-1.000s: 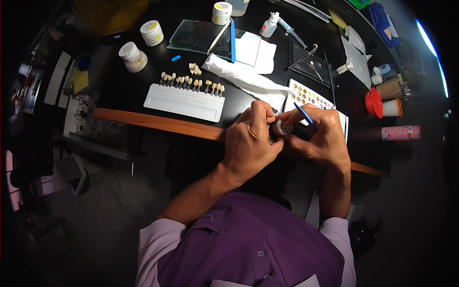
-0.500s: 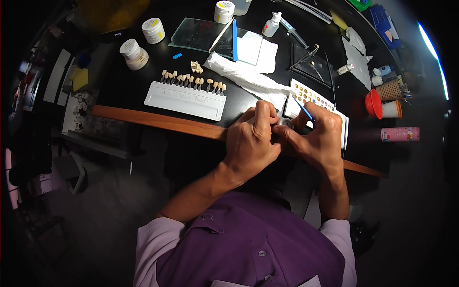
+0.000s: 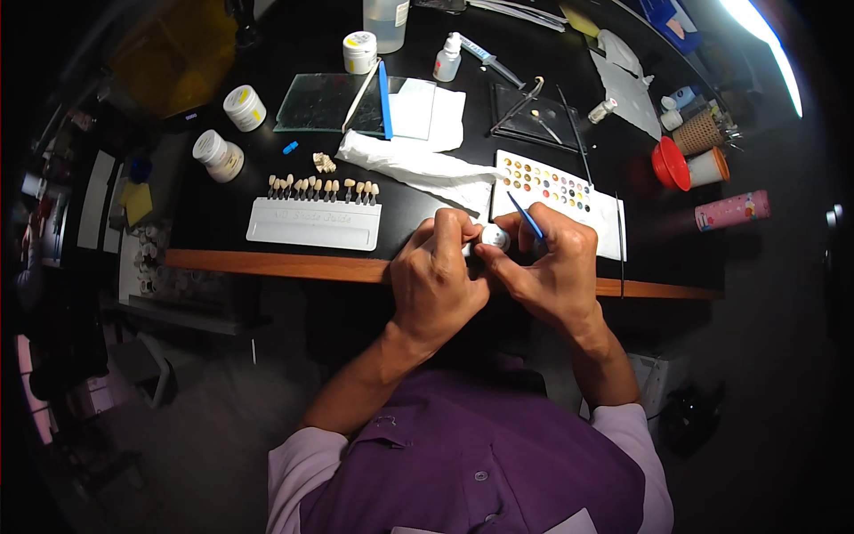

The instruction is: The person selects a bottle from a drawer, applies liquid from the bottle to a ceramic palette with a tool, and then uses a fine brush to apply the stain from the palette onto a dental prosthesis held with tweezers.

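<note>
A person's two bare hands meet at the near, wood-trimmed edge of a black table, holding a small round container between them. The container is squat and pale, with a whitish circular face turned upward and a few darker marks on it; whether that face is a lid or an open mouth is too small to tell. The left hand has its fingers curled closed on the container's left side, tips partly hidden. The right hand clamps thumb and forefinger on its right rim, a slim blue tool lodged among the fingers. Just beyond lies a white palette with coloured dots; leftward along the near edge sits a white rack of tooth-shaped tabs.
</note>
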Tool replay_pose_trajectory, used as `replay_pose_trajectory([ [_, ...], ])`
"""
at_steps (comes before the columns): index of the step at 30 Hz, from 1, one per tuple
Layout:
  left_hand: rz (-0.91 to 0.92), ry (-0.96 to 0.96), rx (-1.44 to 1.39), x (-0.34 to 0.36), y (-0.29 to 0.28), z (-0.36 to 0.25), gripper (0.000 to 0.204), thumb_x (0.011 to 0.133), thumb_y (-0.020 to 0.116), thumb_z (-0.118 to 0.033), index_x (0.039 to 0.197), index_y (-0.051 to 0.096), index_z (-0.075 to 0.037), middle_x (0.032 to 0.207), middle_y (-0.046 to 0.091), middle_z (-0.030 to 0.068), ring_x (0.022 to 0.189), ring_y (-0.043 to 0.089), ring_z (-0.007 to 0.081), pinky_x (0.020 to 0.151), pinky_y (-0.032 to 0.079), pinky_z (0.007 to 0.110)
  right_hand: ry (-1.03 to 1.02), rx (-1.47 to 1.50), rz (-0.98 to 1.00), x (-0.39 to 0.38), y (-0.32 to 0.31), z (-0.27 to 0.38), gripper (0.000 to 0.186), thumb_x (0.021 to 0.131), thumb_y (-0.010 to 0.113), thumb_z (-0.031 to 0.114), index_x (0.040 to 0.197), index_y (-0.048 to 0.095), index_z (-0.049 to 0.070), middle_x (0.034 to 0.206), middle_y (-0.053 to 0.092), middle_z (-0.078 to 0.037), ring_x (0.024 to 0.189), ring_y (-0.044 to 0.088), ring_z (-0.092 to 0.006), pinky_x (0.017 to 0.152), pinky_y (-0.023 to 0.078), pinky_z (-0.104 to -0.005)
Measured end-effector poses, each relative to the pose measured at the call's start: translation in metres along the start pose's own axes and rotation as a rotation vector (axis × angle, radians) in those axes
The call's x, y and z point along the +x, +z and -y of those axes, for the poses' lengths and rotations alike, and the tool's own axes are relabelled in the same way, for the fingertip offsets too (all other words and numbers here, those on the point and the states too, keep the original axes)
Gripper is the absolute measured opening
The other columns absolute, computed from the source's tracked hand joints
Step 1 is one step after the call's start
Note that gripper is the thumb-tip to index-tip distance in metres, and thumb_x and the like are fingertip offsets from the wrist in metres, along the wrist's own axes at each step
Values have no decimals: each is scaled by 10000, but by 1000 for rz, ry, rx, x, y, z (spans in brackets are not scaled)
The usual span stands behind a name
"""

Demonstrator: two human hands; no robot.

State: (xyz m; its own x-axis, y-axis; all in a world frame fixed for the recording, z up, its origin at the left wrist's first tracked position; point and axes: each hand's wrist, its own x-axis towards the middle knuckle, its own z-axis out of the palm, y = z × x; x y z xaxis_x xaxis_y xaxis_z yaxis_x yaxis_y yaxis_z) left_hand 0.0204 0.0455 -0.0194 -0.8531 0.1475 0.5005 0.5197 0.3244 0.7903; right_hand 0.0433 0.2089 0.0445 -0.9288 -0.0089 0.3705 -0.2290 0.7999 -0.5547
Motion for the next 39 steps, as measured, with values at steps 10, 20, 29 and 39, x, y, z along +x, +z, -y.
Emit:
replay_pose_trajectory([
  [10, 37, 352, -194, -15, -39, 2, 481, 775, 1016, -225, 1076, 692, -37, 1044, 810, 123, 890, 754, 237, 742, 606, 323, 347, -68, -301, 64, -105, -137, 390, 745, 985, 123, 756, 609, 22, 901, 811, -105, 752, 719, -113, 688, 580, -302],
  [20, -95, 59, -241, -103, -102, 66, 306, 848, 949, -178, 920, 681, -50, 745, 719, 58, 636, 695, 168, 574, 535, 271, 342, -157, -262, 69, -114, -199, 451, 781, 993, 167, 733, 562, 41, 1082, 809, -196, 960, 770, -213, 837, 606, -362],
  [29, -911, -247, 132, -170, -235, 152, 223, 1075, 655, -205, 989, 657, 0, 806, 617, 22, 698, 545, 92, 639, 424, 251, 350, -65, -381, 4, -131, -241, 264, 998, 854, 241, 1046, 773, -6, 906, 718, -7, 837, 616, -105, 812, 514, -291],
  [39, -1096, -692, 360, -191, -362, 222, 204, 1000, 773, -198, 1018, 751, 5, 841, 738, 51, 797, 676, 140, 771, 524, 314, 689, -123, -601, -71, -148, -282, 364, 1070, 671, 313, 1297, 801, 59, 1215, 753, -46, 974, 629, -167, 870, 484, -338],
])
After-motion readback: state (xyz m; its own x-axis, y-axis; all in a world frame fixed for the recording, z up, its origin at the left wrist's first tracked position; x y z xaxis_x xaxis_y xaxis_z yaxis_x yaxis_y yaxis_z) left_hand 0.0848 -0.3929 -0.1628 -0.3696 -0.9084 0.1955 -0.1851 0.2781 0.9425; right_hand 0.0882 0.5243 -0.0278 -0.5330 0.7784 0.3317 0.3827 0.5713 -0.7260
